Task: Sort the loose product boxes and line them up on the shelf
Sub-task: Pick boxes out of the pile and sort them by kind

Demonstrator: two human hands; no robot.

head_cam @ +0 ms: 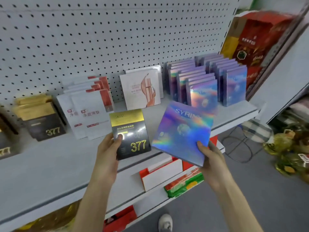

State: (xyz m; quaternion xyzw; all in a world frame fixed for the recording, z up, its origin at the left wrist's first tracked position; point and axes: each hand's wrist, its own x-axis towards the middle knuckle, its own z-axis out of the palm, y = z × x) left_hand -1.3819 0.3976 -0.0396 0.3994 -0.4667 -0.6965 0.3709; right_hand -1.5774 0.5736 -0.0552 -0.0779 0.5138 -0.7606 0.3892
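Grey pegboard [83,39] is backing a pale metal shelf [50,164], where product boxes are standing in rows by kind. The left hand [108,148] is gripping a black-and-gold "377" box [131,136], thumb lying on its face, and is holding it upright just over the shelf's front. The right hand [210,156] is pinching the near corner of a holographic "SYRIN" box [182,133], thumb on top, and is tilting it above the shelf edge. The two held boxes are hanging just beside each other.

Sorting seems to be under way, with each hand carrying one loose box. The holographic one is sitting just in front of the matching holographic rows [209,81], so it is probably needing only to be stood up and slid in. The "377" box is facing a longer trip, past the white-and-red boxes [90,111] to the matching "377" stack [41,118], well apart at the left.

Fingers behind both boxes are hiding from view. Glare is swallowing the rest of the "SYRIN" lettering, the shelf's left end is running out of frame, and small print is blurring beyond reading.
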